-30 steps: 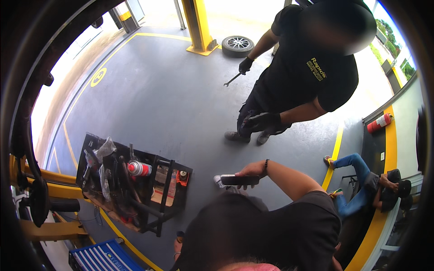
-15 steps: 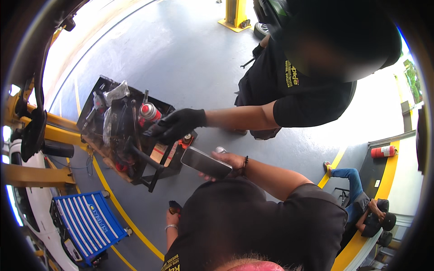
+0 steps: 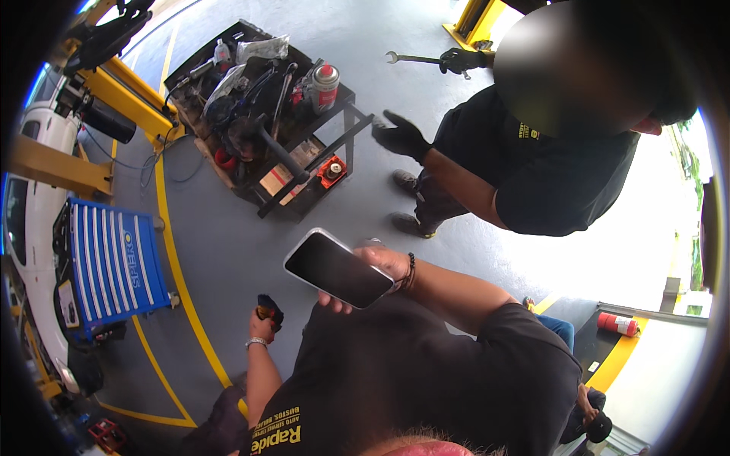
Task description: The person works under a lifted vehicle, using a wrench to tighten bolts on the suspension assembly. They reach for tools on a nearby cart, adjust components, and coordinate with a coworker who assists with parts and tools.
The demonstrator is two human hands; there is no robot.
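A smartphone (image 3: 338, 267) with a pale edge and a dark screen lies in my right hand (image 3: 386, 262), fingers wrapped round it in front of my chest. Low at the left, my left hand (image 3: 263, 327) is closed on a small black thing (image 3: 269, 310) with yellow-orange parts, whose kind I cannot make out. Across from me stands a person in black gloves. One of that person's gloved hands grips a wrench (image 3: 417, 58); the other gloved hand (image 3: 401, 137) is spread, apart from the cart.
A black tool cart (image 3: 351, 106) carries tools, plastic bags and a red-capped spray can (image 3: 325, 89). At left are a blue drawer chest (image 3: 122, 262), a white car (image 3: 39, 197) and yellow lift arms (image 3: 61, 163). A red fire extinguisher (image 3: 617, 324) and a seated person are at right.
The other person's gloved hand has drawn back from the cart, and the wrench has come into fuller view. The whole view has shifted. I still hold the phone.
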